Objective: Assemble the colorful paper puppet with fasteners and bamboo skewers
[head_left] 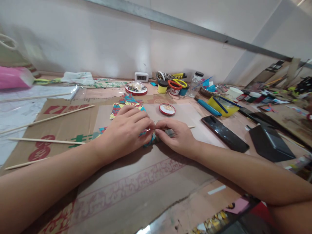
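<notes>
My left hand (131,128) is closed over a painted cut-out piece (115,110) in red, blue and yellow, its fingertips pinched on the right part of it. Much of the piece is hidden under that hand, with a blue spiky part showing beyond the knuckles. Thumb and forefinger of my right hand (176,135) are pressed together, meeting the left fingertips. From behind the right hand a thin wooden stick (192,126) pokes out, seemingly held in it. What lies between the fingertips is too small to make out. A red-rimmed lid (167,109) with small pale beads stands just beyond.
Cardboard (60,126) under a translucent sheet (146,182) covers the table. Wooden sticks (48,140) lie at left. A phone (224,133), blue pen (208,107) and yellow container (223,106) sit at right. Behind are another lid of beads (136,88), a small clock (141,77) and scissors (180,83).
</notes>
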`<state>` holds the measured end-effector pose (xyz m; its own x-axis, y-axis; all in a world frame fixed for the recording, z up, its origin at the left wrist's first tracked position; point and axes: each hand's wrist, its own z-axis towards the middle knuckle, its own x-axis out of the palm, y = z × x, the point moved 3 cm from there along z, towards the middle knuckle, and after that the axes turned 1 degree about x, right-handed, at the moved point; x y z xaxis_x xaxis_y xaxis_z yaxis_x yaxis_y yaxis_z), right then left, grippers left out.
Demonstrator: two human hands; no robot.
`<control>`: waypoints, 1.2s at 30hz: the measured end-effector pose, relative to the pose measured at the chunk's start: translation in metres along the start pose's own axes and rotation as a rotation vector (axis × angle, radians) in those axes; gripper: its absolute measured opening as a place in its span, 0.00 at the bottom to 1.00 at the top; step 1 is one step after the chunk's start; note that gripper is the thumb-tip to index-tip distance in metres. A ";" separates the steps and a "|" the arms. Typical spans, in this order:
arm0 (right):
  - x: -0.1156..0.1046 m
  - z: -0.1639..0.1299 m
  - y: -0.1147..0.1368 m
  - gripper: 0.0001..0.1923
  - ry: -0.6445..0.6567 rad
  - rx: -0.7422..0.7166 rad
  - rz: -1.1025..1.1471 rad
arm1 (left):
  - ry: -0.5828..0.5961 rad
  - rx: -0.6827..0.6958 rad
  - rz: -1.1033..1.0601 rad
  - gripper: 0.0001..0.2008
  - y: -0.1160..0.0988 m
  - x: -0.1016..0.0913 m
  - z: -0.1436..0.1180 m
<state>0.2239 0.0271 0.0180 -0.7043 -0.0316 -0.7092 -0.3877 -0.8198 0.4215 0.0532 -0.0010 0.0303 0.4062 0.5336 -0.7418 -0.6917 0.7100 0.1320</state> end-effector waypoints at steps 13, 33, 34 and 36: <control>-0.001 -0.001 0.003 0.05 -0.034 -0.035 -0.005 | 0.045 -0.122 -0.162 0.03 -0.003 0.000 0.002; 0.000 0.001 0.001 0.03 0.003 0.012 0.055 | 0.049 -0.086 -0.151 0.04 -0.001 0.004 0.001; 0.000 0.001 0.001 0.03 0.011 0.037 0.067 | 0.039 -0.065 -0.118 0.04 -0.002 0.004 0.001; -0.001 0.003 0.001 0.03 0.019 0.074 0.094 | 0.023 -0.028 -0.063 0.04 -0.003 0.004 0.001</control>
<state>0.2223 0.0275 0.0204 -0.7284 -0.1180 -0.6749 -0.3636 -0.7683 0.5267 0.0573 -0.0005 0.0282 0.4357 0.4774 -0.7630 -0.6820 0.7284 0.0662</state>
